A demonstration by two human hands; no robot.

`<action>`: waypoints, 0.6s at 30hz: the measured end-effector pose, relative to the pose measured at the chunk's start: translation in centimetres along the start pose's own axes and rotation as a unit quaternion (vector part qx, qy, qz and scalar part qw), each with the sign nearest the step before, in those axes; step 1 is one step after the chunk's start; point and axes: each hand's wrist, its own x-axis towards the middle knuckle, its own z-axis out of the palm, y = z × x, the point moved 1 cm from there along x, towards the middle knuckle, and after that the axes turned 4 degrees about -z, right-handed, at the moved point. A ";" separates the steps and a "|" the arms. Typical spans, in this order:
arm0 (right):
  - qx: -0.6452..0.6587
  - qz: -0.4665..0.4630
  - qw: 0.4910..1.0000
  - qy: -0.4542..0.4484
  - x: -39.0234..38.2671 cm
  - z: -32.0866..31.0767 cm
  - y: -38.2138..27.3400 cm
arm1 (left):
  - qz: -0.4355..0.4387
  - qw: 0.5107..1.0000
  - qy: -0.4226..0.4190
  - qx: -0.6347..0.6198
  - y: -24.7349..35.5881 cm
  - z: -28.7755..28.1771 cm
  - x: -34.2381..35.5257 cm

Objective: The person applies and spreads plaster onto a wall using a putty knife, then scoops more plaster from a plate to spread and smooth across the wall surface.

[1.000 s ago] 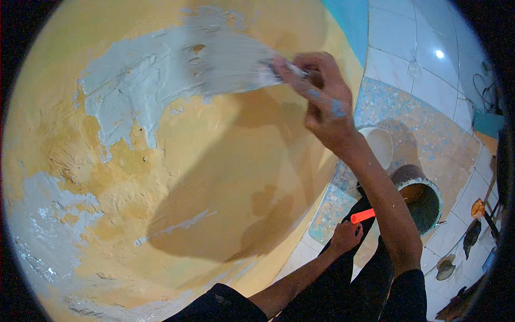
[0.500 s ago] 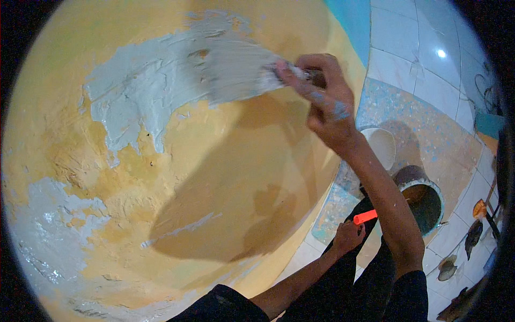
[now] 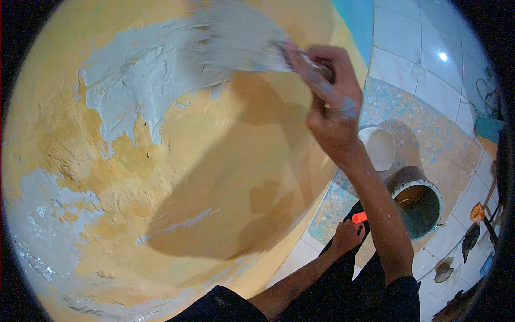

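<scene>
My right hand, streaked with pale blue paint, is raised in front of a yellow wall. Its fingers pinch a broad putty knife, whose wide blade is blurred and lies against a patch of wet grey putty. The patch has thick ridges and ragged drips along its lower edge. Lower down, my left hand rests by my dark-clothed knee, closed around something with a bright orange tube-like handle; the rest of that thing is hidden.
A second grey putty area covers the wall's lower left. Right of the wall, a paint-speckled board lies on white floor tiles. On it are a white tub or lid and a crusted bucket. Dry leaves lie farther right.
My right hand has moved the putty knife slightly upward along the wall, smearing the grey putty higher. The left hand has hardly moved; my right forearm now covers more of the orange handle.
</scene>
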 end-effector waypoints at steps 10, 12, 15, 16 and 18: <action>0.036 0.050 0.997 -0.040 -1.5 -1.8 -3.9 | 0.015 0.999 -0.006 -0.034 0.0 -0.3 0.0; 0.066 0.103 0.992 -0.021 -1.6 -2.0 -5.2 | 0.037 0.998 0.017 -0.047 0.0 -1.2 -0.4; 0.035 0.066 0.997 -0.018 0.0 -0.7 -7.6 | 0.006 0.997 -0.027 -0.078 -0.3 -1.5 -1.0; 0.069 0.145 0.986 -0.044 0.9 0.0 -8.6 | -0.025 0.993 -0.062 -0.096 -0.5 -1.2 -1.0; 0.098 0.222 0.968 -0.067 1.9 -0.2 -10.5 | -0.085 0.978 -0.134 -0.132 -0.9 -0.5 -0.5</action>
